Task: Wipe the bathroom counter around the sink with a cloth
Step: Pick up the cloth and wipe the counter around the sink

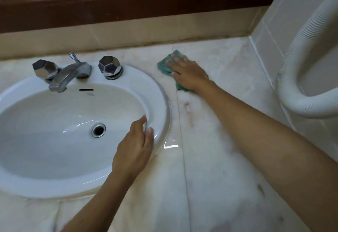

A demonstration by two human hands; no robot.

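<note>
Green cloth (164, 66) is pressed under flat right hand (189, 75) at 2 o'clock of sink (157, 89); open left hand (134, 149) is rested on rim; stain (188, 111) at 3 o'clock seems unwiped.

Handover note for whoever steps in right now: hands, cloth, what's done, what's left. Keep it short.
Right hand: flat on the green cloth, pressing it to the counter right of the sink, near the back wall.
Left hand: open, resting on the sink's rim, holding nothing.
Done: cannot tell from this frame.
Left: reddish marks nearer the front than the cloth, and a dark smudge front right.
</note>
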